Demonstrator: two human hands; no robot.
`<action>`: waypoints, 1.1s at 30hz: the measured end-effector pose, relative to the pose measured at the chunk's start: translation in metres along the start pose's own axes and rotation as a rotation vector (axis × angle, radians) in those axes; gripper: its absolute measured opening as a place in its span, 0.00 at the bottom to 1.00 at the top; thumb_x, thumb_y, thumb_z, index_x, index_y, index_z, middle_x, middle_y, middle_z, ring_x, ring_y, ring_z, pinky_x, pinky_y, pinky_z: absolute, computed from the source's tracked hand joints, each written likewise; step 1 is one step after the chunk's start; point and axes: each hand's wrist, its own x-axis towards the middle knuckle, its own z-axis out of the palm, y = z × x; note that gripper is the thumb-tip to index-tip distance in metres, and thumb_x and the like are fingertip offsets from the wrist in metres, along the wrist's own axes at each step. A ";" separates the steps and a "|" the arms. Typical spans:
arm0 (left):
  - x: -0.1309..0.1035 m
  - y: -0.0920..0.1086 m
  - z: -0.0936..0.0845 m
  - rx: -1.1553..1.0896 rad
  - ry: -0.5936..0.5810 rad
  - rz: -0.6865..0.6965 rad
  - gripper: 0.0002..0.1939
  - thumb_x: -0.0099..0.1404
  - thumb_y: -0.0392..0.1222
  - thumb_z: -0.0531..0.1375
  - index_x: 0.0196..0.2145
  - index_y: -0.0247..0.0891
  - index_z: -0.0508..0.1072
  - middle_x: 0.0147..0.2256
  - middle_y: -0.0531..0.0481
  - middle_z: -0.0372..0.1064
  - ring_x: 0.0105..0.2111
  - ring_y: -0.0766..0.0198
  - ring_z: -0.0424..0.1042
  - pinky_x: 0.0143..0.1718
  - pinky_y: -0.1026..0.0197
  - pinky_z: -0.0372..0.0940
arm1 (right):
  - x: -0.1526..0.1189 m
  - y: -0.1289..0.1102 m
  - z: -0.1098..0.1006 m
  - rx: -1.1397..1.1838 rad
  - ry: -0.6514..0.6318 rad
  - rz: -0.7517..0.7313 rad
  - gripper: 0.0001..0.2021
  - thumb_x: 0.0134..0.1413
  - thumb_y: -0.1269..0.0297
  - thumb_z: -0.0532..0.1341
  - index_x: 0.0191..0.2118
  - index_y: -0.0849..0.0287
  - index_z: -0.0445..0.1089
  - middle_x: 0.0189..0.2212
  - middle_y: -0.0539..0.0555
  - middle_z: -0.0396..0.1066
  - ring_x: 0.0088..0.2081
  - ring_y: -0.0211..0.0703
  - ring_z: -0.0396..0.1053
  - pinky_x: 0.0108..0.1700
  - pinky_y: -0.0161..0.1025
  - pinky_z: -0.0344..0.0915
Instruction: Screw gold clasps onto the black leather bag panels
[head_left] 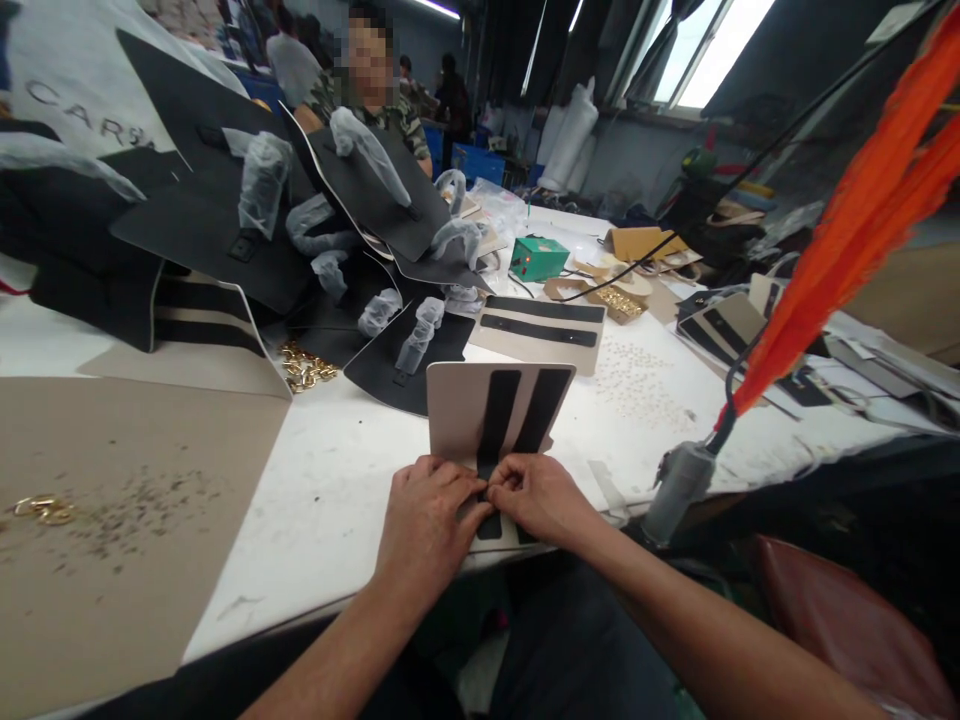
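A beige panel with two black stripes (455, 405) is at the table's front edge, bent so that one part stands up and the other lies flat. My left hand (431, 515) rests on its lower part, with thumb and fingers closing on the black strip near the fold. Beside it, my right hand (540, 498) is closed in a pinch on the same strip, fingertips almost touching those of the left. Whatever small thing the right fingertips may hold is hidden.
Black flap pieces with plastic-wrapped handles (266, 185) are heaped at the left. Gold chain (304, 367) lies by them. A green box (538, 258), a carton of gold parts (621, 302) and scattered small bits (637, 380) are beyond. An orange-tasselled grey holder (679, 490) stands right. A person sits opposite.
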 end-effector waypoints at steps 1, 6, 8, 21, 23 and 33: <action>0.001 0.000 0.000 0.005 0.002 0.005 0.04 0.67 0.43 0.70 0.41 0.47 0.82 0.42 0.52 0.81 0.46 0.50 0.71 0.46 0.45 0.61 | 0.001 0.000 0.000 -0.001 -0.005 0.007 0.03 0.52 0.68 0.65 0.30 0.56 0.78 0.26 0.48 0.76 0.29 0.39 0.71 0.29 0.33 0.58; 0.003 0.002 -0.004 0.043 -0.008 0.030 0.04 0.68 0.42 0.68 0.41 0.47 0.83 0.43 0.50 0.81 0.46 0.50 0.72 0.46 0.46 0.62 | -0.005 0.006 0.002 0.138 0.072 -0.117 0.04 0.54 0.67 0.64 0.34 0.58 0.78 0.28 0.49 0.76 0.31 0.40 0.72 0.33 0.34 0.63; 0.003 0.001 -0.004 0.060 -0.007 0.050 0.05 0.67 0.41 0.69 0.42 0.47 0.83 0.44 0.50 0.81 0.46 0.49 0.73 0.46 0.46 0.63 | -0.019 0.013 0.001 0.266 0.170 -0.198 0.06 0.56 0.65 0.64 0.39 0.59 0.77 0.30 0.50 0.76 0.33 0.41 0.72 0.36 0.35 0.67; 0.013 0.001 -0.010 0.103 -0.117 0.030 0.10 0.68 0.46 0.67 0.46 0.49 0.84 0.48 0.50 0.79 0.50 0.48 0.73 0.48 0.44 0.62 | -0.091 0.158 -0.064 0.185 0.933 0.219 0.36 0.44 0.39 0.71 0.52 0.63 0.72 0.44 0.63 0.76 0.43 0.58 0.75 0.46 0.51 0.71; 0.014 0.004 -0.013 0.104 -0.135 0.012 0.10 0.67 0.46 0.68 0.46 0.50 0.84 0.48 0.50 0.79 0.50 0.48 0.73 0.48 0.44 0.62 | -0.077 0.160 -0.069 0.123 0.860 0.234 0.32 0.44 0.37 0.70 0.45 0.63 0.76 0.40 0.63 0.77 0.45 0.63 0.74 0.50 0.55 0.68; 0.009 0.000 -0.006 0.059 -0.107 -0.017 0.10 0.67 0.47 0.69 0.46 0.51 0.83 0.48 0.50 0.77 0.51 0.50 0.70 0.50 0.45 0.59 | -0.063 0.046 -0.048 0.894 0.566 -0.240 0.15 0.57 0.51 0.71 0.39 0.55 0.70 0.24 0.47 0.69 0.26 0.42 0.69 0.34 0.41 0.68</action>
